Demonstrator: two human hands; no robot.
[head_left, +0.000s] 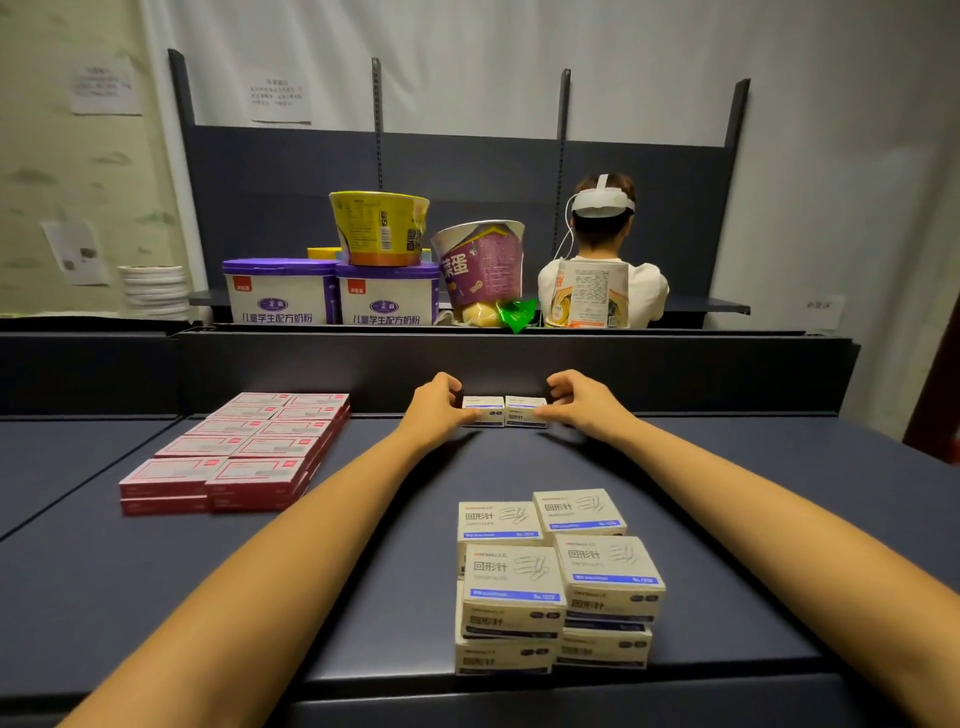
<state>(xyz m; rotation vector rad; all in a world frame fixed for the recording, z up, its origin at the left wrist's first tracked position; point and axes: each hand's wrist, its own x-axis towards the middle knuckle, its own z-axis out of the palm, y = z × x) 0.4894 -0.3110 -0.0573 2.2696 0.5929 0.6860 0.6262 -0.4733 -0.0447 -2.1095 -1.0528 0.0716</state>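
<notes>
Two small white paper-clip boxes stand side by side against the back wall of the dark shelf (363, 545). My left hand (434, 408) grips the left box (483, 411) at its left end. My right hand (582, 405) grips the right box (524, 412) at its right end. Both arms reach straight forward. Closer to me, a stack of several identical white boxes (558, 577) sits near the shelf's front edge, between my forearms.
Rows of flat red boxes (244, 452) lie stacked at the left of the shelf. Behind the back wall stand two purple-lidded milk powder tubs (332, 293), instant noodle cups (382, 226) and a person wearing a headset (602, 249). White plates (156, 291) are stacked far left.
</notes>
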